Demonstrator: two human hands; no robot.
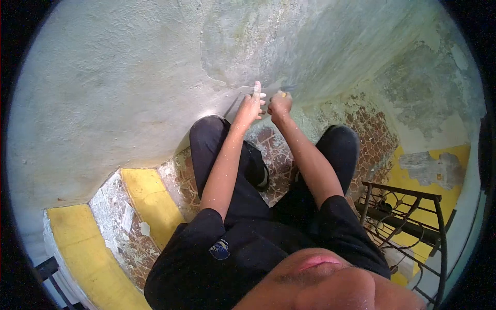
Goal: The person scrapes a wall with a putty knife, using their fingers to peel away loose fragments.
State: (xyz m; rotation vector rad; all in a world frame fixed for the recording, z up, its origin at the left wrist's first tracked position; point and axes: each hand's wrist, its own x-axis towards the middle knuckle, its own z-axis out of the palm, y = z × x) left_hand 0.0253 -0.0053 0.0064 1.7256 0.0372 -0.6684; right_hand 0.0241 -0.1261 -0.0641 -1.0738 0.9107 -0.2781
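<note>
My left hand point(250, 107) is close to the lower part of the wall point(243, 57), its fingers apart and one finger pointing up, with white dust on the fingertips. It holds nothing that I can see. Just to its right, my right hand point(279, 106) is closed in a fist around a small tool that looks like a scraper point(283, 94). Only a yellow bit of it and a blurred grey-blue edge by the wall show; the fingers hide the rest. The wall is pale grey-green, with patchy, worn paint around the hands.
My bent knees point(338, 142) flank my forearms. Paint flakes litter the brown patterned floor point(374, 132). Steps with yellow edges point(147, 194) are at left. A dark metal railing point(408, 191) stands at right, near a yellow wall point(454, 194) with peeling patches.
</note>
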